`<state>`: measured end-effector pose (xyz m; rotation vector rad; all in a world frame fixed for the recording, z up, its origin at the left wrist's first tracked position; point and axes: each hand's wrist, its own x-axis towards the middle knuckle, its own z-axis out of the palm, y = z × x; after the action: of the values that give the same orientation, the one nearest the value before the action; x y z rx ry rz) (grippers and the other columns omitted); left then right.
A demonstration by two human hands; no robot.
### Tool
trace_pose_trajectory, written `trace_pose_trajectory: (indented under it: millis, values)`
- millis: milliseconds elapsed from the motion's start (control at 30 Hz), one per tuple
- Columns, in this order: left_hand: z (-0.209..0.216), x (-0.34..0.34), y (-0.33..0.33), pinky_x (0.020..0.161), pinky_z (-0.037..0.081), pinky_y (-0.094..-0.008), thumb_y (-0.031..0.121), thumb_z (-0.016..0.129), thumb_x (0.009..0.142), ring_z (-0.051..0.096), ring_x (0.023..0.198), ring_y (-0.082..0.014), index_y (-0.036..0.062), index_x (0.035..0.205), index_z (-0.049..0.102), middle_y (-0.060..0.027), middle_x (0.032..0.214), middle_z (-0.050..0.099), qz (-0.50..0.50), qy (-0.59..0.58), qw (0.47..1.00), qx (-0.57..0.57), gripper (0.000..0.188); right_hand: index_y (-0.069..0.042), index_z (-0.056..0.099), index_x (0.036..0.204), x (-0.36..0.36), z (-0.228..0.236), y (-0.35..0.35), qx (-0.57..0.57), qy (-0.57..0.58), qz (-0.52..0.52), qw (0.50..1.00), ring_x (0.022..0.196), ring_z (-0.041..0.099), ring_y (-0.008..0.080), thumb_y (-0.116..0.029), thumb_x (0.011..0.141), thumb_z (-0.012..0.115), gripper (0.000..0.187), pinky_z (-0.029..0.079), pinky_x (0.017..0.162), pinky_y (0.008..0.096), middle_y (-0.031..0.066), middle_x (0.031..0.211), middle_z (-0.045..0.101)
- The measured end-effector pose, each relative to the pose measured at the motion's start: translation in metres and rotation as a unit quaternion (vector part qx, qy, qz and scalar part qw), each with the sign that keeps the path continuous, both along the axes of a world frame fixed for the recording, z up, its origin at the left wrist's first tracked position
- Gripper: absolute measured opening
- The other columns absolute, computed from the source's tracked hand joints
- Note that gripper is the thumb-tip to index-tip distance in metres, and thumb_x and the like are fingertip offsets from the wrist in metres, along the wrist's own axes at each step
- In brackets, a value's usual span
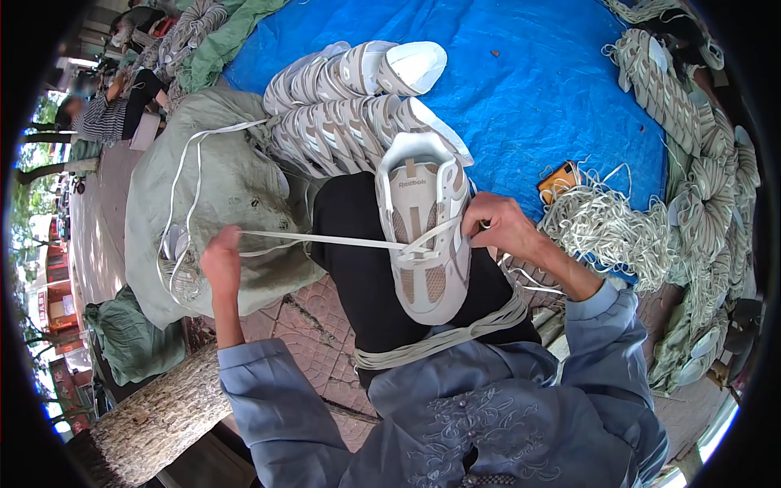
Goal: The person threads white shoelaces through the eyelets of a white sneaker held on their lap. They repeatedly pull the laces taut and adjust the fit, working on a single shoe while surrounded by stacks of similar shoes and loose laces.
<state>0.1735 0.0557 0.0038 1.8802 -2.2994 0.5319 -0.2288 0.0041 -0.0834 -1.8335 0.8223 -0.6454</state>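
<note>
A beige and white sneaker (423, 281) rests on my lap over black trousers, its toe toward me. A white shoelace (325, 238) runs through its lower eyelets. My left hand (220, 260) is closed on one length of this lace, pulled taut out to the left. At the sneaker's right edge my right hand (503, 227) pinches, thumb and fingers together, where the lace's other length reaches the eyelet side. Its fingertips partly hide what they grip. A bundle of loose laces (447, 337) lies across my thighs, behind the toe.
Rows of similar sneakers (325, 130) lie on a blue tarp (521, 73) ahead. A heap of white laces (606, 224) and an orange packet (557, 180) are at right, near more bundled shoes (708, 179). A grey-green sack (220, 171) stands left, by a log (163, 423). Another person (106, 114) sits far left.
</note>
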Motion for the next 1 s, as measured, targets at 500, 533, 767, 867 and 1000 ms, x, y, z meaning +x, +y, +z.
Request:
trace_pose_trajectory:
  millis: [500, 533, 767, 867, 1000]
  values:
    - [0.010, -0.032, -0.034, 0.073, 0.048, -0.0364, 0.005, 0.050, 0.082, 0.059, 0.077, -0.0221, -0.0008, 0.102, 0.054, -0.0133, 0.086, 0.060, 0.132, 0.820, 0.521, 0.198, 0.021, -0.010, 0.044, 0.060, 0.021, 0.031, -0.002, -0.450, 0.219, 0.065, 0.863, 0.048, 0.053, 0.0186, -0.009, 0.058, 0.054, 0.009, 0.041, 0.044, 0.0321, 0.0032, 0.051, 0.046]
    - [0.007, -0.034, -0.031, 0.079, 0.047, -0.0371, 0.005, 0.051, 0.082, 0.058, 0.082, -0.0223, -0.0026, 0.102, 0.053, -0.0136, 0.089, 0.059, 0.112, 0.868, 0.461, 0.148, 0.022, -0.010, 0.045, 0.060, 0.019, 0.028, -0.003, -0.463, 0.223, 0.027, 0.857, 0.047, 0.052, 0.0180, -0.009, 0.058, 0.054, 0.009, 0.040, 0.044, 0.0313, 0.0024, 0.051, 0.045]
    - [0.012, 0.039, -0.026, 0.092, 0.041, -0.0377, 0.005, 0.051, 0.084, 0.052, 0.097, -0.0244, -0.0074, 0.104, 0.049, -0.0156, 0.100, 0.054, -0.016, 0.948, 0.316, 0.006, 0.024, -0.008, 0.049, 0.059, -0.002, -0.030, -0.025, -0.353, 0.303, -0.137, 0.874, 0.047, 0.056, 0.0204, -0.011, 0.064, 0.054, 0.008, 0.042, 0.042, 0.0319, 0.0039, 0.051, 0.053]
    - [0.022, 0.119, -0.020, 0.090, 0.042, -0.0359, 0.005, 0.050, 0.084, 0.052, 0.096, -0.0246, -0.0094, 0.106, 0.046, -0.0170, 0.102, 0.053, 0.068, 0.914, 0.397, -0.054, 0.027, -0.002, 0.059, 0.068, -0.014, -0.054, -0.031, -0.081, 0.161, -0.236, 0.955, 0.044, 0.056, 0.0195, -0.007, 0.066, 0.056, 0.006, 0.043, 0.041, 0.0318, 0.0066, 0.053, 0.057]
    - [0.045, 0.250, 0.004, 0.091, 0.043, -0.0378, -0.001, 0.047, 0.084, 0.051, 0.099, -0.0286, -0.0124, 0.109, 0.043, -0.0200, 0.101, 0.052, 0.149, 0.882, 0.422, -0.148, 0.027, 0.001, 0.060, 0.086, -0.038, -0.057, -0.043, 0.345, -0.224, -0.272, 0.870, 0.063, 0.056, 0.0144, -0.006, 0.068, 0.057, 0.019, 0.044, 0.056, 0.0272, 0.0063, 0.072, 0.059]
